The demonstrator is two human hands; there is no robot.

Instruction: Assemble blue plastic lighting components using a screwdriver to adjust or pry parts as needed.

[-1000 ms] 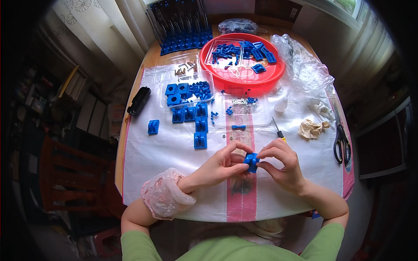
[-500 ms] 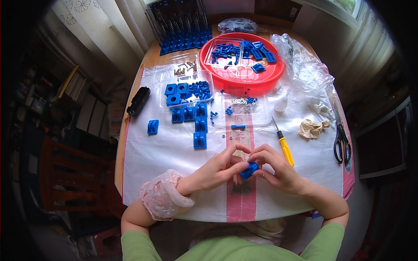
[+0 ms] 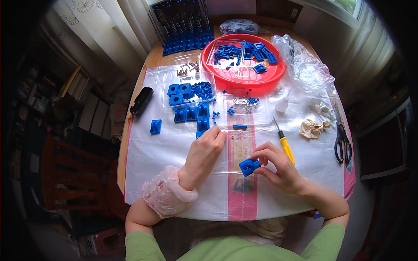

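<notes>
My right hand (image 3: 278,167) pinches a square blue plastic bracket (image 3: 248,167) between thumb and fingers, above the pink stripe of the table cover. My left hand (image 3: 203,150) is apart from it, back turned up and fingers bent together. Its fingertips are hidden, so anything held there does not show. The hand partly covers the nearest of several blue blocks with raised lugs (image 3: 203,123). A tiny nut (image 3: 232,137) lies just right of it. Beyond that rests a small blue lever (image 3: 239,126).
A yellow-handled screwdriver (image 3: 286,147) lies near my right hand, with black scissors (image 3: 342,141) at the right edge. Farther off stand a clear tray (image 3: 163,96) of blue parts and a red basin (image 3: 244,87). A black case (image 3: 141,101) sits left.
My left hand has let go of the blue bracket and moved left and away, toward the small nuts and blue blocks. My right hand keeps the bracket, now more in sight.
</notes>
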